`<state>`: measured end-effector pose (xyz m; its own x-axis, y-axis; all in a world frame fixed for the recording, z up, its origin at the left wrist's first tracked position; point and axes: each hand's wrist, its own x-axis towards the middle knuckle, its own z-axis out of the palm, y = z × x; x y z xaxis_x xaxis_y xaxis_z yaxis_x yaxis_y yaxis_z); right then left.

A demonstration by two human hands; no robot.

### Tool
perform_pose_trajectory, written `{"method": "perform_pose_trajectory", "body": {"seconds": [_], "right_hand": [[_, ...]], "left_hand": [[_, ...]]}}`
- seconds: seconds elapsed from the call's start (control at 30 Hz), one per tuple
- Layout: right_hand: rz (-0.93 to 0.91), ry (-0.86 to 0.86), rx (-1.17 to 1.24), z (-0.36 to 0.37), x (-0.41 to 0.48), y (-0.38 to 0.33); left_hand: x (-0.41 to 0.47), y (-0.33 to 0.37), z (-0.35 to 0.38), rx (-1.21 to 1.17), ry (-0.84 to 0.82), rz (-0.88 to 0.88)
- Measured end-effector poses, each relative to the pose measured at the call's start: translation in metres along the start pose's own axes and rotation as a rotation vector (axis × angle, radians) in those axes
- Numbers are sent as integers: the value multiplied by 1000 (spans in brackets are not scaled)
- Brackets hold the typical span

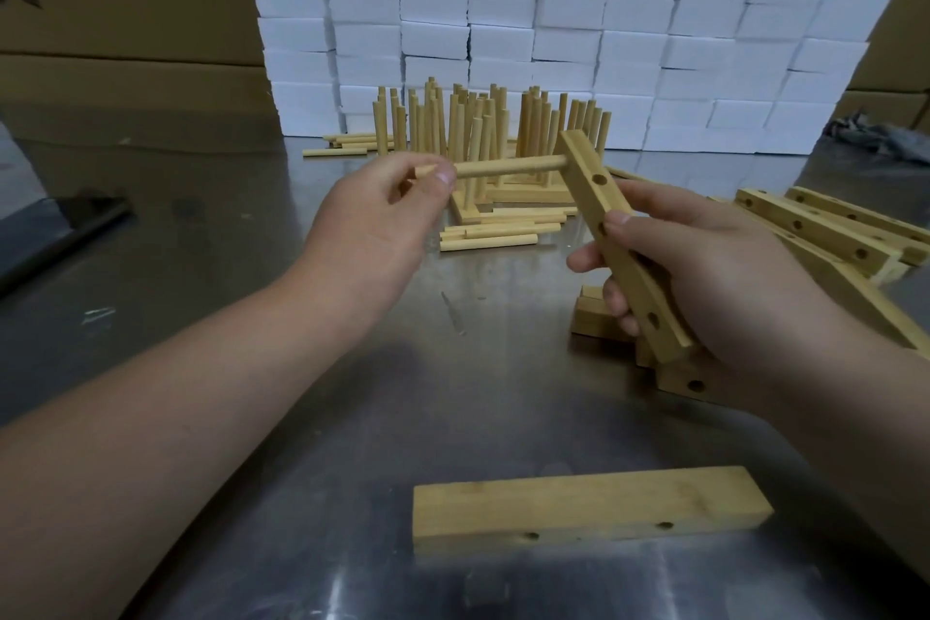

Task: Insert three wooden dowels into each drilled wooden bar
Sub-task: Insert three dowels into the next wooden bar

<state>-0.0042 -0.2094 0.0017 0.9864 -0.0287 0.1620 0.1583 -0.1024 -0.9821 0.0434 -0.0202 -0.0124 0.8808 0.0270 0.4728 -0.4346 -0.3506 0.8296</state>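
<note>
My right hand (704,277) grips a drilled wooden bar (591,186), held tilted above the table with several holes facing me. My left hand (382,222) pinches a wooden dowel (508,166) that lies level, its right end meeting the bar's upper end at a hole. Loose dowels (498,232) lie on the steel table (251,317) just beyond my hands. Behind them stand finished bars with upright dowels (478,126). Another drilled bar (589,509) lies flat close to me.
A heap of empty drilled bars (825,232) sits at the right, some under my right hand. More loose dowels (347,144) lie at the back left. White foam blocks (553,15) are stacked behind, with cardboard boxes (126,15) at the left.
</note>
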Motion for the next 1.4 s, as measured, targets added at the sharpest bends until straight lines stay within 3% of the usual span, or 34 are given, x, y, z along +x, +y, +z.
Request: {"method": "perform_pose_trajectory", "body": {"seconds": [0.13,0.27,0.37,0.67,0.9,1.17,1.4], "right_hand": [[-3,-47,-25,0,-1,0],[-9,-103,-68,2,-2,2],[-9,-122,-58,3,-3,2],[-10,-185,-98,6,-8,1],[-33,-209,-82,9,-11,-1],[-40,-202,-165,7,-12,0],[-24,-144,-112,15,-8,8]], "left_hand": [[0,0,-2,65,55,70],[-3,4,-4,573,-6,276],[-4,9,-3,759,-77,341],[-5,14,-2,915,-142,395],[-11,8,-1,668,-86,362],[-5,3,2,310,-189,-3],[-1,3,2,246,-174,-43]]}}
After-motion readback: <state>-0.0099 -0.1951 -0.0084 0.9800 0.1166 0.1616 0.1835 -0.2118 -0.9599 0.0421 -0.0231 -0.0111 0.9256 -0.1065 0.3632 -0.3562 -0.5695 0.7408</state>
